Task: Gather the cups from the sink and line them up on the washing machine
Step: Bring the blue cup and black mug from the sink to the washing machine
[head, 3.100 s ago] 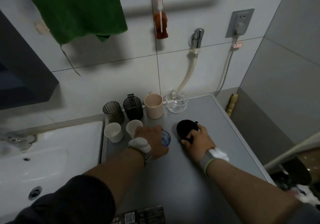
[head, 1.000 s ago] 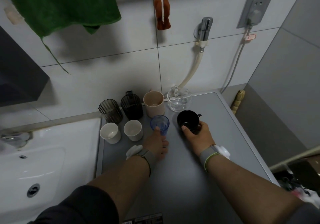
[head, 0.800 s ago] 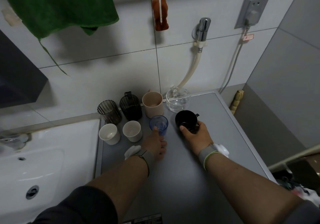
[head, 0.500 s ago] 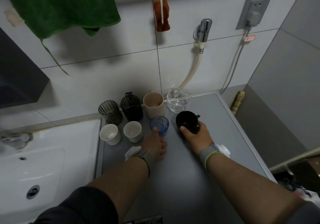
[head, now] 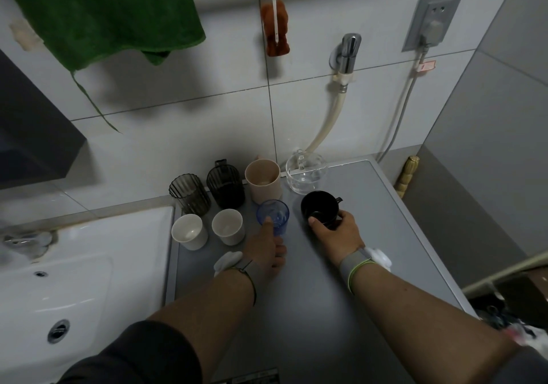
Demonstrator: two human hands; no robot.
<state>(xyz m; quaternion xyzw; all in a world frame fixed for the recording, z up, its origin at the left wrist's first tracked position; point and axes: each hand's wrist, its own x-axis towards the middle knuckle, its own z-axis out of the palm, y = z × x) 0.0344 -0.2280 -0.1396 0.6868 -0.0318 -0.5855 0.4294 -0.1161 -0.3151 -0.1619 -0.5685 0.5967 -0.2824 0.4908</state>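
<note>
Several cups stand in two rows on the grey washing machine top [head: 311,309]. The back row holds a ribbed smoky cup [head: 189,194], a dark cup [head: 226,187], a beige cup [head: 263,180] and a clear glass cup [head: 307,174]. In front stand two white cups [head: 189,231] [head: 228,226], a blue cup [head: 273,216] and a black mug [head: 319,208]. My left hand [head: 265,250] touches the blue cup's near side with one extended finger, the other fingers curled. My right hand [head: 338,232] grips the black mug from the near side.
The white sink [head: 59,280] lies left of the machine, its tap [head: 26,240] at the back left. A green towel [head: 103,13] hangs above. A wall tap with a hose [head: 347,54] and a socket [head: 430,22] are behind. A grey wall [head: 489,146] borders the right.
The blue cup and black mug have been pushed away from me, up against the back row. In the last second both hands and the cups have hardly moved.
</note>
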